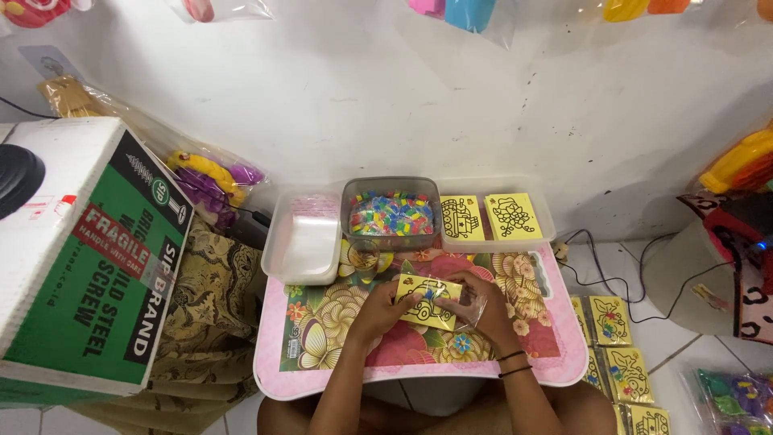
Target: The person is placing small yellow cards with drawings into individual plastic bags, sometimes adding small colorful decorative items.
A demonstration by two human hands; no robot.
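Observation:
Both my hands hold a yellow card with a black line drawing (424, 302) over a small pink table with a flowered top (338, 322). My left hand (378, 306) grips the card's left edge. My right hand (483, 306) pinches its right side together with a clear plastic sleeve (471, 308). A few small coloured bits lie on the card.
At the table's far edge stand a clear tub of coloured pieces (391, 213), a white tub of clear bags (304, 235) and a tray with two yellow cards (489, 217). A green and white cardboard box (84, 258) sits left. More packed yellow cards (616, 346) lie on the floor right.

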